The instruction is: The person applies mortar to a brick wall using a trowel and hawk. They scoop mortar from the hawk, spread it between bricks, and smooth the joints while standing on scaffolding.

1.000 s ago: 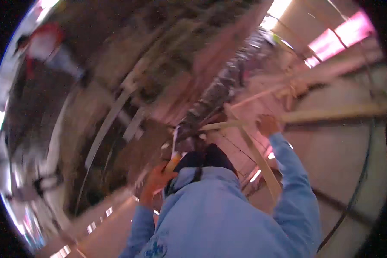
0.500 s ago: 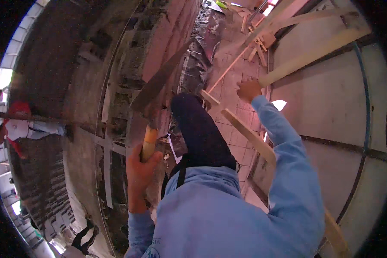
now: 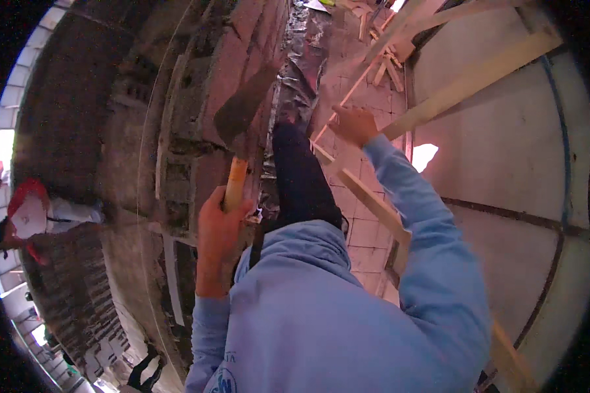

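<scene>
My left hand (image 3: 219, 226) is closed round the light wooden handle of a trowel (image 3: 246, 108). Its dark, broad blade points away from me, above a rough masonry ledge (image 3: 226, 39). Over the paved strip on the right hangs my right hand (image 3: 355, 126), its fingers loosely apart and nothing visible in them. A thin wooden strip (image 3: 364, 82) passes by its fingertips; I cannot tell whether they touch. Close to the right wrist is a slanting timber brace (image 3: 472, 85).
Dark plastic sheeting (image 3: 298, 82) runs beside the ledge. A lower board (image 3: 373, 200) slants under my right forearm, next to pale panels (image 3: 485, 157). Wood offcuts (image 3: 390, 69) lie farther off. At the far left is a person in red and white (image 3: 29, 209).
My right hand has swung left and a little away from me, off the end of the timber brace. The trowel has shifted slightly right, its blade turned more, still in my left hand.
</scene>
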`<state>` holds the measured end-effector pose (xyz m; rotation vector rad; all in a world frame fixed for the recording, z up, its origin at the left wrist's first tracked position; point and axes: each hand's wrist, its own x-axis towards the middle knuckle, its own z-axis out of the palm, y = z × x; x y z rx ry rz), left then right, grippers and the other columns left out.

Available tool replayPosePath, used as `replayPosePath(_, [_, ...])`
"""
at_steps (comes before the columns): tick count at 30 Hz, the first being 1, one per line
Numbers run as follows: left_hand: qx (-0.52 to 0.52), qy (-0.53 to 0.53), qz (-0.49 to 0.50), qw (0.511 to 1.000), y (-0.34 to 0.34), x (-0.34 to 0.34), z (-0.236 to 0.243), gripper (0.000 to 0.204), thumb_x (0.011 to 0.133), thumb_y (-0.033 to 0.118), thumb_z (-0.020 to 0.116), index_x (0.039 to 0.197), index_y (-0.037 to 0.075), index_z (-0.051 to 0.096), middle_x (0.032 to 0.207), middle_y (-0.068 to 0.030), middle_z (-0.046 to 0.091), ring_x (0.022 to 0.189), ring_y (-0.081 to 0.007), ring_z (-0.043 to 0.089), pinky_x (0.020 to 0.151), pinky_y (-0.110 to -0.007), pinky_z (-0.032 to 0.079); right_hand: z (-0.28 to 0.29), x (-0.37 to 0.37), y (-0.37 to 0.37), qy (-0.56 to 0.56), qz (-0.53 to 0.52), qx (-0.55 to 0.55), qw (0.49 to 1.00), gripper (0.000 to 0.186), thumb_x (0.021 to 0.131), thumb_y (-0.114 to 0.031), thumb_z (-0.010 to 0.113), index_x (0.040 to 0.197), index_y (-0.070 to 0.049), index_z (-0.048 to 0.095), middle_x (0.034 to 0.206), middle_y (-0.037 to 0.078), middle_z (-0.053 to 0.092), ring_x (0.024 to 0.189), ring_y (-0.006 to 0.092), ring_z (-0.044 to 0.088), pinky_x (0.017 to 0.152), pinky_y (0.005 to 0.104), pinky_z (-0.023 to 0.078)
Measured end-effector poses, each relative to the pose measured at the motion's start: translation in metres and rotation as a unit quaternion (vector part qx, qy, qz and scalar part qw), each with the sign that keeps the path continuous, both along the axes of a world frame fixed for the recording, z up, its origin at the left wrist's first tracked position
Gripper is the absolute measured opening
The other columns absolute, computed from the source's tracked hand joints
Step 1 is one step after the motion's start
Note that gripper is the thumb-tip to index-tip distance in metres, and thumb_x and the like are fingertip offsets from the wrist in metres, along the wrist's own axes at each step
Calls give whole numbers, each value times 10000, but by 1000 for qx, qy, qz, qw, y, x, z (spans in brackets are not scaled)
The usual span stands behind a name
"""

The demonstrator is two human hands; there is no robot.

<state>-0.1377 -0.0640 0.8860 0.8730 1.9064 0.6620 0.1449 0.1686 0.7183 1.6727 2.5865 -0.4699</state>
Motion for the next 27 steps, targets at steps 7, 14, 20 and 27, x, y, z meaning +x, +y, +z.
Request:
replayPosePath(7, [-21,70,-42,996,146,-9,-40,370,798,237,804,1000,-28,643,845,-124,667,763,-223,643,688,-377,501,36,-36,99,147,-55,25,987,519,900,-457,624,1295,-121,604,1051,190,711,1033,390,670,888,500,526])
replayPosePath(14, [-105,94,-91,986,363,15,-152,433,761,259,823,1022,-31,637,925,-183,697,853,-310,683,747,-426,513,19,-11,270,283,-252,-11,926,491,912,-408,640,1268,-69,622,1103,205,701,1065,404,658,922,479,517])
replayPosePath(20, [-217,115,-102,964,547,12,-262,455,739,256,840,1021,-28,624,1016,-218,694,949,-379,686,791,-486,522,-15,36,440,264,-271,45,925,394,883,-244,703,1219,-46,646,1151,188,683,1118,380,628,986,440,483])
replayPosePath(27, [-238,126,-147,952,690,23,-283,460,742,247,843,1051,-25,638,1043,-240,700,995,-418,678,805,-483,526,-33,131,521,155,-226,-10,962,423,882,-180,708,1269,-39,611,1176,173,688,1117,346,649,976,411,492])
